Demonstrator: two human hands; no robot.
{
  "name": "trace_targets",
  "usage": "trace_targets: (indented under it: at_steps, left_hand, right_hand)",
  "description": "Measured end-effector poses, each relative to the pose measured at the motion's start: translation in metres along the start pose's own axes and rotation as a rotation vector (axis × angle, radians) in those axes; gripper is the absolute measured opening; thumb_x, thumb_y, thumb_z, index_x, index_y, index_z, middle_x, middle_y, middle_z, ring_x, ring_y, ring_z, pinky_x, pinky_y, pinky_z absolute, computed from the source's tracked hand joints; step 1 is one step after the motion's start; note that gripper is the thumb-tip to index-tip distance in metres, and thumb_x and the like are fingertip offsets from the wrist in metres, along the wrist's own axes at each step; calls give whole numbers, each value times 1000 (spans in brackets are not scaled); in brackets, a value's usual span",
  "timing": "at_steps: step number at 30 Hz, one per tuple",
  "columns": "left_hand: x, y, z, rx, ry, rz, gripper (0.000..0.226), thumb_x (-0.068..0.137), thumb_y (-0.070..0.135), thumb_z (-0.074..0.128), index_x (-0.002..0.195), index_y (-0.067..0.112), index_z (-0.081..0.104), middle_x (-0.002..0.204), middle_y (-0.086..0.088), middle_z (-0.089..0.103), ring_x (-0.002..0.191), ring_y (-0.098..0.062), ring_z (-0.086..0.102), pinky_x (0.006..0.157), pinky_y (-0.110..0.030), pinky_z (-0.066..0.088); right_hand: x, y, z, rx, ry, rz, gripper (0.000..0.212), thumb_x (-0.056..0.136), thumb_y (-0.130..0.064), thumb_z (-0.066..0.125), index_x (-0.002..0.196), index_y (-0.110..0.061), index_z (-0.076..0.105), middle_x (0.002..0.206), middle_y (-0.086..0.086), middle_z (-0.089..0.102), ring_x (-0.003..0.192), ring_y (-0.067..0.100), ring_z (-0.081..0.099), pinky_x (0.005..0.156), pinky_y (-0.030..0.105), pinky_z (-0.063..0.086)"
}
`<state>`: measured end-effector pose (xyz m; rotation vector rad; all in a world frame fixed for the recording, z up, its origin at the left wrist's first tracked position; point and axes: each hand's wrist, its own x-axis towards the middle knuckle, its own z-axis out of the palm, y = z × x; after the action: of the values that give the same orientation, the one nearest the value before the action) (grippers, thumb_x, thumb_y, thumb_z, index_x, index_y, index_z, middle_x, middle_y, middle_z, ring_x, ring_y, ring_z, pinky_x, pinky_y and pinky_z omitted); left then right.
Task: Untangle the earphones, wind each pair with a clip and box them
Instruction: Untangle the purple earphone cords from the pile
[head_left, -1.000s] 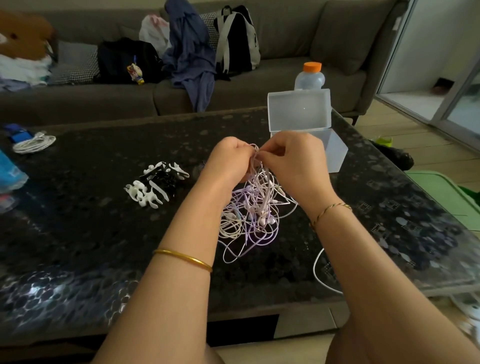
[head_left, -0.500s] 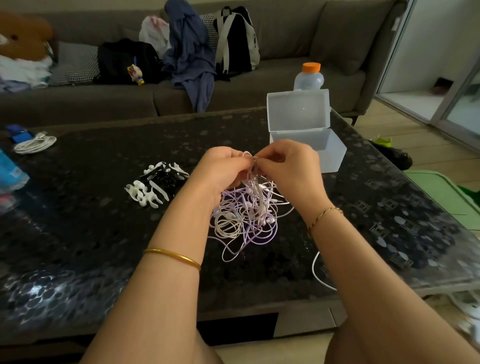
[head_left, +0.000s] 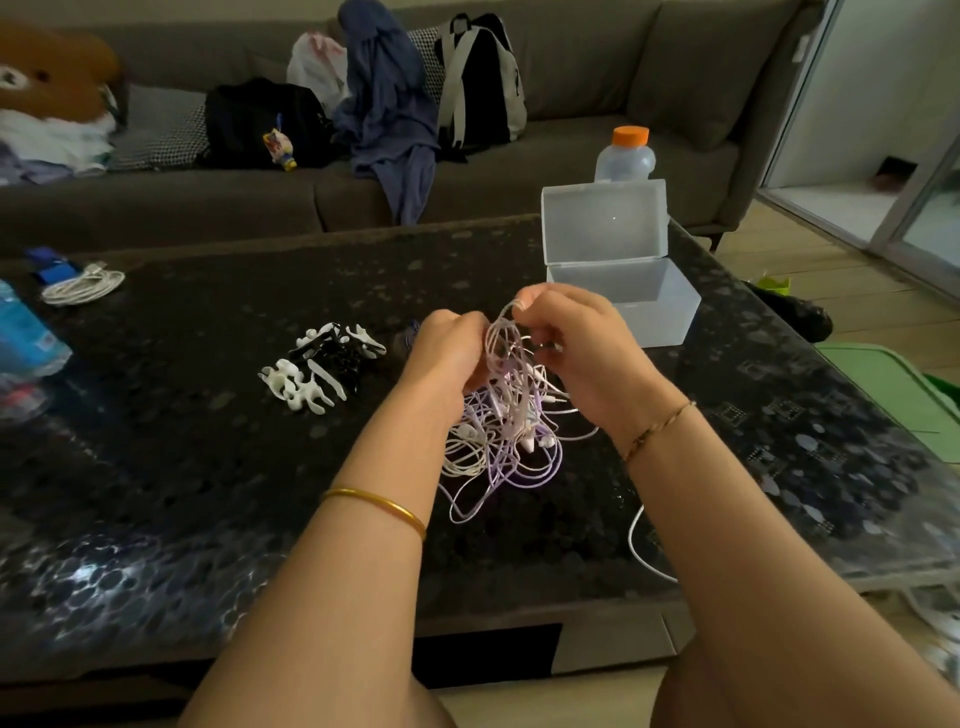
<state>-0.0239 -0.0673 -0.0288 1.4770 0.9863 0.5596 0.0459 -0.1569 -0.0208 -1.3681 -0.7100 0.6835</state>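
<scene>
A tangled bundle of white and lilac earphones (head_left: 506, 441) lies on the dark table (head_left: 182, 457) in the middle, its top lifted. My left hand (head_left: 447, 353) grips the bundle's upper strands from the left. My right hand (head_left: 576, 343) pinches a loop of cord at the top, fingertips raised. A pile of white and black clips (head_left: 322, 371) lies to the left of my hands. The clear plastic box (head_left: 628, 291) stands open behind my right hand, its lid upright.
A bottle with an orange cap (head_left: 626, 156) stands behind the box. A coiled white cable (head_left: 83, 283) and a blue packet (head_left: 26, 338) sit at the table's left. One white cord (head_left: 639, 545) trails over the front edge. A sofa with bags is beyond.
My hands have parted a little. My right hand has drawn a loop of cord upward out of the bundle, and the tangle hangs looser below.
</scene>
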Motion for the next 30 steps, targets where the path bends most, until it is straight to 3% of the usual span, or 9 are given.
trace_targets:
  at_steps: [3,9,13,16,19,21,25,27,30]
  left_hand:
    - [2,-2,1,33,10,30,20,87,11,47,70,14,57,79,-12,63,77,-28,61,77,-44,51]
    - [6,-11,5,182,-3,121,12,96,10,44,99,12,56,84,-5,59,68,-12,55,58,-25,42]
    - [13,-29,5,586,-56,201,24,96,16,47,84,6,64,73,-5,57,61,-14,50,54,-27,37]
    - [18,-31,-1,574,-2,206,17,96,13,46,88,11,61,85,-5,64,76,-20,61,60,-32,46]
    - [18,-22,-5,250,63,61,20,92,2,46,87,16,60,91,-10,66,82,-24,64,73,-38,54]
    - [16,-16,-7,-77,47,-110,22,95,0,41,88,13,58,80,-10,63,68,-21,62,66,-35,55]
    - [12,-18,-7,-163,-13,-194,21,97,2,37,91,7,56,71,-11,59,59,-22,59,64,-39,56]
    - [10,-19,-6,-158,2,-212,20,98,1,36,87,8,52,69,-10,55,56,-19,56,55,-36,53]
    - [10,-14,-8,-229,41,-205,25,98,0,33,84,11,51,68,-10,55,47,-16,56,51,-34,55]
  right_hand:
    - [2,3,2,309,-68,105,23,83,-6,44,61,-9,48,56,-1,46,52,10,38,56,25,34]
    - [3,1,0,-722,22,160,25,90,-22,48,69,-9,52,62,3,43,56,11,37,57,25,32]
    - [2,5,-2,-25,89,40,20,90,-10,49,72,-10,57,67,3,52,59,9,45,55,20,38]
    - [8,7,-7,290,-9,187,17,87,-12,47,70,-12,50,62,2,51,55,10,40,54,23,33]
    - [8,9,-11,-500,-48,240,23,86,-24,60,78,-3,63,70,8,56,63,15,46,62,29,43]
    - [5,10,-9,-717,-48,89,27,86,-30,65,80,-4,68,72,8,58,66,14,49,66,27,45]
    - [2,5,-2,114,-15,-88,34,93,-19,54,62,-5,51,63,6,49,71,18,53,81,31,49]
    - [2,0,-1,507,-34,-49,33,94,-14,49,62,-7,45,56,4,37,60,16,49,70,29,51]
    - [3,0,-4,154,-4,49,21,92,-19,55,79,-2,59,52,3,37,47,10,41,61,30,46]
